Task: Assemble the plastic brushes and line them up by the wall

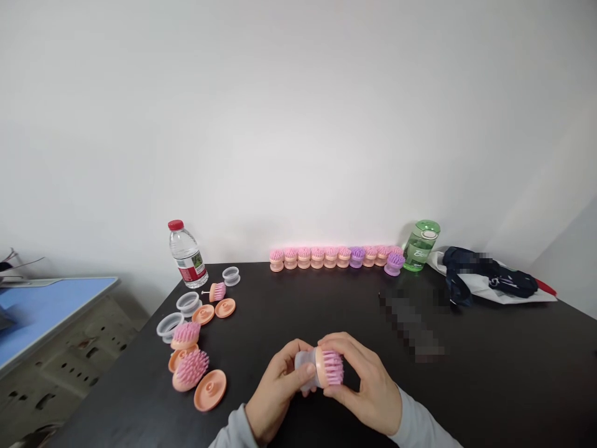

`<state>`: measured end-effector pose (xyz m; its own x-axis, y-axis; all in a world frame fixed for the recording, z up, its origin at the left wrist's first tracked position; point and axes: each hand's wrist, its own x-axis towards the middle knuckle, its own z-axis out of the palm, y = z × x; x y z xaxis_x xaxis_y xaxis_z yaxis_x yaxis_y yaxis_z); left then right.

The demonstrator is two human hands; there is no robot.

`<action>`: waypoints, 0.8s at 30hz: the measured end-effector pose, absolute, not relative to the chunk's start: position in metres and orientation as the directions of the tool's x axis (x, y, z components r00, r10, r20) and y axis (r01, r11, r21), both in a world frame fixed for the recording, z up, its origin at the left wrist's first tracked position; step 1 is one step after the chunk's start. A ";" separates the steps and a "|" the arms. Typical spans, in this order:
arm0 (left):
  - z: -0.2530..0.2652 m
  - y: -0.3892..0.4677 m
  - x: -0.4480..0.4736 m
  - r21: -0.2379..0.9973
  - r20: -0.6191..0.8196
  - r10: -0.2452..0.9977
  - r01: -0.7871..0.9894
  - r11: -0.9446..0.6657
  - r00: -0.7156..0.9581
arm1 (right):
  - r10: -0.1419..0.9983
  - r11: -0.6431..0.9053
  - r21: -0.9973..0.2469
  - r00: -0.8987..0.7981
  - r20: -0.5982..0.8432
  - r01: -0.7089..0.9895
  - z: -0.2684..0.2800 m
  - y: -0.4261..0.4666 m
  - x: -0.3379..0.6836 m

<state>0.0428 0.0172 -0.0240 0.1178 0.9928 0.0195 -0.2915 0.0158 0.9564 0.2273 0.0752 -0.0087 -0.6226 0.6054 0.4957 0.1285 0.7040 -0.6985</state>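
Note:
My left hand [285, 382] is wrapped round a translucent plastic cup [305, 359] of waisted shape. My right hand [366, 379] grips the rim of a brush head [332, 367] with pink bristles and a peach base. Cup and head are joined or pressed together, lying sideways with the bristles facing right. On the left lie more pink brush heads [192, 368], peach discs [211, 390] with a raised centre, and clear waisted rings [170, 326]. One small brush head [217, 292] lies on its side with a thin stem sticking out.
Along the wall stands a row of several pink brushes [317, 258] with a purple brush [394, 264] at its right end. A red-capped water bottle [187, 255] is back left. At right are a green bottle [420, 246] and a dark strapped item [494, 274] on a white bag.

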 end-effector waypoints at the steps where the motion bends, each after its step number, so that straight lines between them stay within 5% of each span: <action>1: -0.025 0.017 0.043 0.963 0.048 0.992 -0.270 -0.015 0.117 | 0.636 0.681 -0.716 -0.608 0.474 0.154 -0.010 0.075 0.227; 7: -0.026 0.016 0.045 0.933 0.360 0.931 -0.005 -0.361 0.065 | 0.764 0.354 -0.914 -0.626 0.159 0.200 -0.028 0.080 0.222; 12: -0.031 0.020 0.043 0.955 0.272 0.960 -0.108 -0.278 -0.065 | 0.739 0.460 -0.885 -0.583 0.337 0.073 -0.027 0.082 0.223; 16: -0.035 0.023 0.041 0.962 0.226 0.970 -0.137 -0.236 -0.086 | 0.726 0.489 -0.865 -0.601 0.335 0.109 -0.024 0.083 0.225; 20: -0.037 0.023 0.043 0.960 0.255 0.963 -0.096 -0.262 -0.087 | 0.790 0.361 -0.922 -0.571 0.223 0.139 -0.030 0.088 0.226; 24: -0.039 0.022 0.044 0.955 0.291 0.950 -0.017 -0.295 -0.116 | 0.769 0.424 -0.901 -0.562 0.305 0.091 -0.032 0.089 0.225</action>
